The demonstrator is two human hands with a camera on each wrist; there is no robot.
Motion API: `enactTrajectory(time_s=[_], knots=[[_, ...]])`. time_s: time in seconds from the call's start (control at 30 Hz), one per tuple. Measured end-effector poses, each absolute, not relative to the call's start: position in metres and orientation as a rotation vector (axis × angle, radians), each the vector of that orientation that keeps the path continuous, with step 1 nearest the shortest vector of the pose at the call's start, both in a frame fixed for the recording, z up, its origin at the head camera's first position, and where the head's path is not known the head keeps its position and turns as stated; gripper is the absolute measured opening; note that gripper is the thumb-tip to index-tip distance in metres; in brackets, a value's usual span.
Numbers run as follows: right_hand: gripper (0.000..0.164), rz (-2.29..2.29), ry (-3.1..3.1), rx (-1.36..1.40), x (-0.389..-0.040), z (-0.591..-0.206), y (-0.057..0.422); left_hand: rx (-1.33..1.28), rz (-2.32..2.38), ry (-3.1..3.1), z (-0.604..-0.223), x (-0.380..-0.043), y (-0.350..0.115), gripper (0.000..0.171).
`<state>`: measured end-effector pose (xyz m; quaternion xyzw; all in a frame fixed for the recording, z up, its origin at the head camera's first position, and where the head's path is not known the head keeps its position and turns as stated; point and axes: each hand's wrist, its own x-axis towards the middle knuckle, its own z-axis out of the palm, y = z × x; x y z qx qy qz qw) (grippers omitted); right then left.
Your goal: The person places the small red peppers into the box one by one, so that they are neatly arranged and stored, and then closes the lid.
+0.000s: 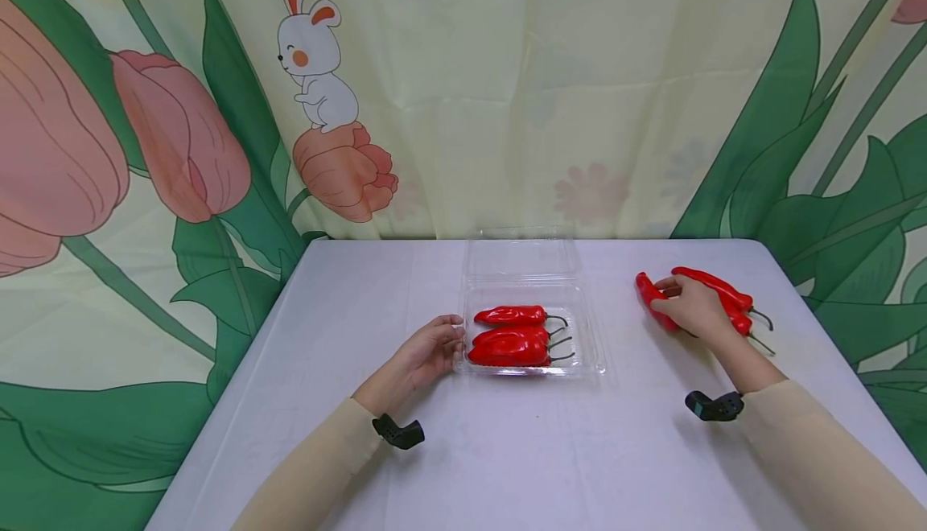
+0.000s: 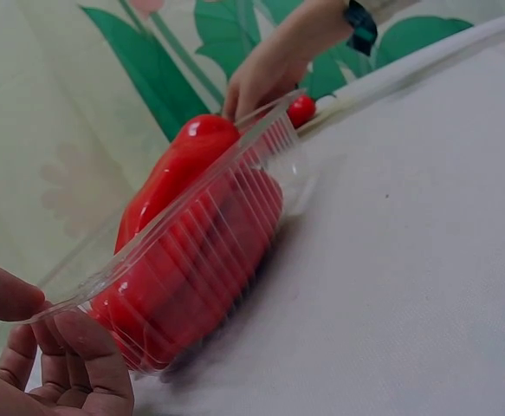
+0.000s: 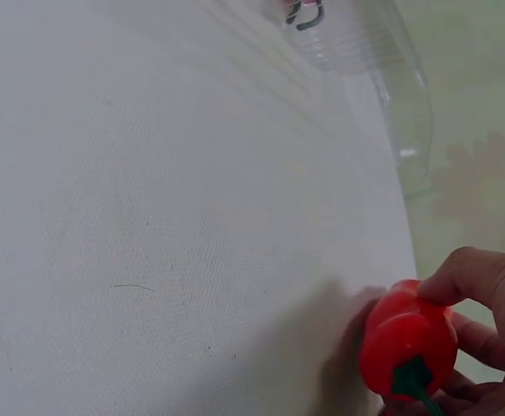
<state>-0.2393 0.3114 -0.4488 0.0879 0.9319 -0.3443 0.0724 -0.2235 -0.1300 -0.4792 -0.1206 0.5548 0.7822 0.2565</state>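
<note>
An open clear plastic container (image 1: 592, 338) stands mid-table with three glossy red peppers (image 1: 510, 316) lying in it, green stems to the right. At its left side, my left hand (image 1: 433, 350) pinches the rim between thumb and fingers; the left wrist view shows the thumb (image 2: 8, 293) above the rim. Over on the right, my right hand (image 1: 691, 306) grips another red pepper (image 3: 408, 342), thumb on top and fingers along its far side. Two more red peppers (image 1: 715, 283) lie beside that hand, one partly hidden behind it.
The container's lid (image 1: 520, 257) is folded back toward the table's far edge. A white cloth covers the table (image 1: 536, 450). Behind it hangs a curtain (image 1: 463, 96) printed with tulips and a rabbit. Each wrist wears a black band device (image 1: 398, 432).
</note>
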Motion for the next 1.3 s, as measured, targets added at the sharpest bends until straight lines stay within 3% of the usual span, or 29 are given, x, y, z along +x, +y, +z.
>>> enactTrajectory(time_s=[1.3], knots=[[0.063,-1.172,2.685,0.421,-0.242,-0.43,0.297,-0.341,2.133,1.496,-0.48,-0.224,-0.129,0.026]])
